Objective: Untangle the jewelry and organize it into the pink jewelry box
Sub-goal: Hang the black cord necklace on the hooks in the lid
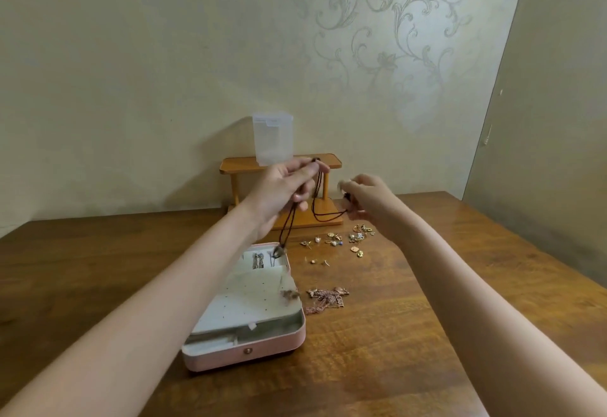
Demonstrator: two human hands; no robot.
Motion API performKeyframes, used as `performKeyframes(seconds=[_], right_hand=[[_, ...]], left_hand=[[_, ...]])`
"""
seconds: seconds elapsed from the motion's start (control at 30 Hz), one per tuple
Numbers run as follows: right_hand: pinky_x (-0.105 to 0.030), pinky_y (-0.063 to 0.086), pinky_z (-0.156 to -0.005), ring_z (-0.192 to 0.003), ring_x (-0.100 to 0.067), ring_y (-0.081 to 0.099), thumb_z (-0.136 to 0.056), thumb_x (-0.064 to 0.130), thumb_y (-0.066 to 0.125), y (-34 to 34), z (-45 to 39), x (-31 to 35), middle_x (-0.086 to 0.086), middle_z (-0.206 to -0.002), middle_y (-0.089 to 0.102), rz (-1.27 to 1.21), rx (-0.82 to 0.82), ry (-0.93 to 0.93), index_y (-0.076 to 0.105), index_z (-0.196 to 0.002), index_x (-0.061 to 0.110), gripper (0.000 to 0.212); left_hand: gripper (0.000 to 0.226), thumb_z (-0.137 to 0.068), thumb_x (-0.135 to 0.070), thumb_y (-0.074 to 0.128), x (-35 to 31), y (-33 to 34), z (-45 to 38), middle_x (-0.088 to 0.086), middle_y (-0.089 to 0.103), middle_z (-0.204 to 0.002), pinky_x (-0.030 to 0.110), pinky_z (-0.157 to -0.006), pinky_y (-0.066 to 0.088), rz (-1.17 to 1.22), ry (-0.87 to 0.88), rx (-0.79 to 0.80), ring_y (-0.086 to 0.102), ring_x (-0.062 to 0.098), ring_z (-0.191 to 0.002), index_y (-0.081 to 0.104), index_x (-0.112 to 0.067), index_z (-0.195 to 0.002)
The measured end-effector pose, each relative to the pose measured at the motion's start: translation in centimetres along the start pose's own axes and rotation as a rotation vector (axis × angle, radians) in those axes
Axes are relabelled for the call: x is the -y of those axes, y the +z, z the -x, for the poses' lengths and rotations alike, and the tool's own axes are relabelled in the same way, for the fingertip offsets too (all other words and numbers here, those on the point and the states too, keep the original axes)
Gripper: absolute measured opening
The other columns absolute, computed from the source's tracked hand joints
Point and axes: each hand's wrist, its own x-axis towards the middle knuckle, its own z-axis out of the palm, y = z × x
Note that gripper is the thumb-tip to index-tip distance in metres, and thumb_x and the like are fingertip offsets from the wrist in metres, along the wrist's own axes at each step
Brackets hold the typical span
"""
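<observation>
- Both hands are being held up above the worktop (427,301), sharing a dark cord necklace (318,201) between them.
- The left hand (285,188) is pinching the upper part of the cord between thumb and fingers, with the other fingers curled inward.
- The right hand (368,201) is gripping the other end of the cord near a small dark bead, fingers bent; its fingertips are blurred, so the exact hold is hard to read.
- The cord is sagging in a loop between the two hands, and a second length is hanging down from the left hand.
- A small pendant (279,251) is dangling at the bottom of that hanging length, just over the far edge of the pink jewelry box (262,349).
- The box is lying open on the worktop, near and left of centre, showing a pale perforated panel and far compartments with a silvery piece (258,260) inside.
- A rose-coloured tangle of chains (326,300) is lying just right of the box.
- Small gold earrings and charms (341,241) are lying scattered farther back, to the right.
- A wooden stand (282,167) is standing at the far edge against the wall, carrying a clear plastic container (272,139).
</observation>
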Motion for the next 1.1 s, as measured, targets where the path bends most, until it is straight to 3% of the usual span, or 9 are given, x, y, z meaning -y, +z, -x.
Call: performKeyframes(seconds=[0.13, 0.27, 0.37, 0.57, 0.63, 0.73, 0.8, 0.97, 1.1], right_hand=[[-0.021, 0.036, -0.054, -0.055, -0.007, 0.039, -0.094, 0.012, 0.055, 1.4, 1.2, -0.9, 0.001, -0.063, 0.041, -0.012, 0.417, 0.104, 0.060, -0.087, 0.003, 0.012], [-0.016, 0.035, -0.044, -0.051, -0.007, 0.043, -0.093, 0.008, 0.055, 2.2, 0.5, -1.0, -0.003, -0.067, 0.052, -0.011, 0.141, 0.016, 0.060, -0.080, 0.008, 0.014], [-0.021, 0.037, -0.048, -0.056, -0.013, 0.045, -0.090, 0.005, 0.054, 0.9, -0.8, -1.7, -0.007, -0.070, 0.059, 0.277, -0.094, -0.012, 0.061, -0.077, 0.008, 0.015], [-0.033, 0.046, -0.074, -0.088, -0.030, 0.058, -0.087, 0.006, 0.045, -0.8, -1.4, -6.9, -0.017, -0.100, 0.065, 0.652, -0.323, 0.167, 0.065, -0.100, 0.004, 0.023], [-0.033, 0.048, -0.070, -0.081, -0.029, 0.058, -0.088, 0.005, 0.046, -0.7, -1.4, -7.6, -0.015, -0.093, 0.065, 0.672, -0.250, 0.193, 0.065, -0.100, 0.004, 0.022], [-0.022, 0.038, -0.042, -0.044, -0.012, 0.044, -0.092, 0.004, 0.049, 0.5, -1.0, -6.9, -0.007, -0.069, 0.062, 0.619, 0.052, 0.242, 0.064, -0.100, 0.003, 0.017], [-0.018, 0.032, -0.035, -0.033, -0.006, 0.035, -0.092, 0.003, 0.051, 1.3, -0.7, -6.4, -0.006, -0.067, 0.063, 0.584, 0.218, 0.294, 0.062, -0.105, 0.004, 0.017], [-0.018, 0.037, -0.041, -0.045, -0.010, 0.041, -0.090, -0.004, 0.048, 1.4, -0.3, -7.1, -0.008, -0.082, 0.059, 0.753, 0.355, 0.377, 0.057, -0.115, 0.015, 0.032], [-0.017, 0.046, -0.051, -0.061, -0.010, 0.056, -0.093, 0.007, 0.053, 0.8, -0.3, -5.2, -0.007, -0.104, 0.060, 0.841, 0.327, 0.249, 0.057, -0.122, 0.014, 0.030]], left_hand=[[0.020, -0.097, -0.014, 0.046, 0.1, 0.6, -0.1, -0.005, 0.036, -0.060, 0.013, -0.043, 0.032, 0.190, -0.013, 0.011, 0.029, 0.004, -0.050, 0.065, -0.011, -0.091], [0.018, -0.097, -0.018, 0.048, -1.4, 0.5, -0.2, -0.004, 0.034, -0.060, 0.012, -0.036, 0.022, -0.046, -0.050, 0.028, 0.024, 0.004, -0.047, 0.065, -0.013, -0.093], [0.018, -0.096, -0.020, 0.050, -1.9, -1.1, 0.0, -0.007, 0.037, -0.057, 0.013, -0.037, 0.019, -0.245, -0.103, 0.019, 0.028, 0.002, -0.043, 0.066, -0.012, -0.095], [0.020, -0.084, -0.025, 0.056, -3.9, -4.5, 0.8, -0.009, 0.036, -0.052, 0.011, -0.032, 0.019, 0.016, -0.099, -0.011, 0.026, 0.001, -0.038, 0.061, -0.006, -0.086], [0.021, -0.089, -0.026, 0.054, -4.0, -4.7, 0.8, -0.009, 0.036, -0.053, 0.011, -0.033, 0.020, -0.108, -0.122, 0.002, 0.026, 0.002, -0.038, 0.063, -0.007, -0.087], [0.026, -0.093, -0.033, 0.053, -3.0, -3.6, 0.9, -0.009, 0.038, -0.052, 0.014, -0.038, 0.022, -0.557, -0.190, 0.091, 0.027, 0.003, -0.042, 0.070, -0.014, -0.089], [0.027, -0.091, -0.036, 0.055, -2.3, -2.9, 0.8, -0.008, 0.038, -0.053, 0.016, -0.040, 0.021, -0.585, -0.222, 0.119, 0.027, 0.005, -0.044, 0.072, -0.015, -0.088], [0.026, -0.091, -0.035, 0.056, -1.6, -2.3, 0.6, -0.007, 0.040, -0.053, 0.015, -0.039, 0.020, -0.530, -0.304, 0.114, 0.027, 0.005, -0.043, 0.073, -0.016, -0.090], [0.026, -0.094, -0.031, 0.054, -1.2, -1.7, 0.4, -0.006, 0.039, -0.055, 0.012, -0.035, 0.020, -0.473, -0.435, 0.107, 0.026, 0.004, -0.042, 0.071, -0.013, -0.092]])
